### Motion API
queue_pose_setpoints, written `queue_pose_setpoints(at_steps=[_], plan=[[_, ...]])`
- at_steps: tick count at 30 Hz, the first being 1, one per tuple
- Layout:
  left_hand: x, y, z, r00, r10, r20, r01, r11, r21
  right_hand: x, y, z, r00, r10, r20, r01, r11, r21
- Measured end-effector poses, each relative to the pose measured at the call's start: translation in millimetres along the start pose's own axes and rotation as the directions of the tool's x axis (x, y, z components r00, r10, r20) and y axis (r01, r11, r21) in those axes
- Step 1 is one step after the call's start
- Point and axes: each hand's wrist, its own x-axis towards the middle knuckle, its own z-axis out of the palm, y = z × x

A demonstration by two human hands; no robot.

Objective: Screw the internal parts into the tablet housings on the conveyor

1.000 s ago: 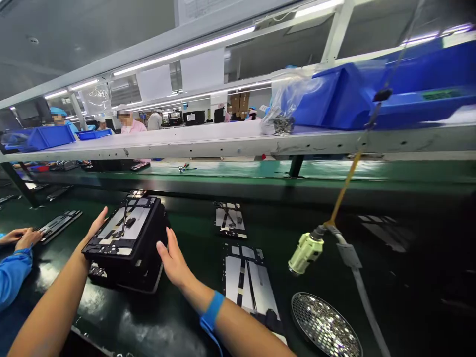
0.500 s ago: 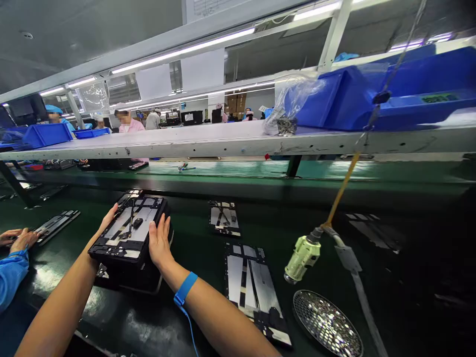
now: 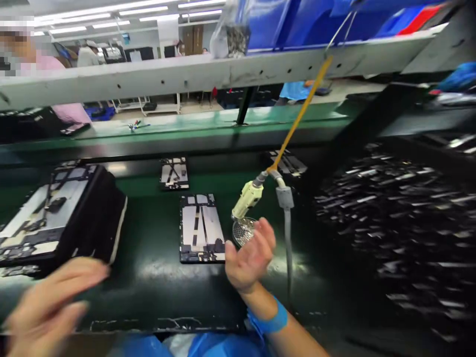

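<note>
My left hand (image 3: 55,302), blurred, is off to the lower left with thumb and fingers apart and nothing in it. Close beyond it stands a stack of opened tablets (image 3: 61,213), their inner parts showing on the top one. My right hand (image 3: 251,255) is raised, palm up, fingers loosely bent and thumb apart; it holds nothing. Just left of it lies an opened tablet (image 3: 191,225) with a grey battery area. Behind its fingers sits a round dish of shiny small parts (image 3: 241,229), partly hidden. A pale green electric screwdriver (image 3: 247,197) hangs above that dish.
Farther back lie another opened tablet (image 3: 174,172) and a partly hidden one (image 3: 290,163). A yellow cord (image 3: 303,114) and grey cable (image 3: 288,238) hang at centre right. Many blurred dark parts (image 3: 394,218) fill the right side. Blue bins (image 3: 316,25) stand on the shelf (image 3: 148,79).
Both hands have let go of the tablet stack, which stands on the bench. My right hand has moved right, towards the dish. The view has turned right and down.
</note>
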Motion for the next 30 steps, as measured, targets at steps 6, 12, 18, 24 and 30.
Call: queue_pose_setpoints(at_steps=[6, 12, 18, 24, 30], plan=[[22.3, -30.9, 192.8, 0.9, 0.227, 0.371, -0.285, 0.953, 0.108, 49.2, 64.8, 19.3, 0.802, 0.589, 0.103, -0.573, 0.806, -0.148], [3.5, -39.4, 241.2, 0.921, 0.159, 0.355, -0.247, 0.944, 0.219, 99.2, 80.3, 20.6, 0.721, 0.615, 0.319, -0.679, 0.719, 0.149], [14.6, -46.6, 255.0, 0.921, 0.099, 0.377, -0.171, 0.972, 0.163, 76.6, 65.4, -17.1, 0.827, 0.518, 0.22, -0.56, 0.797, 0.229], [17.7, -48.8, 256.5, 0.923, 0.125, 0.363, -0.179, 0.976, 0.121, 58.1, 63.8, -26.6, 0.83, 0.513, 0.221, -0.546, 0.827, 0.131], [18.6, -51.0, 255.4, 0.912, 0.113, 0.395, -0.161, 0.983, 0.09, 52.6, 62.7, -26.2, 0.836, 0.506, 0.212, -0.538, 0.831, 0.14]])
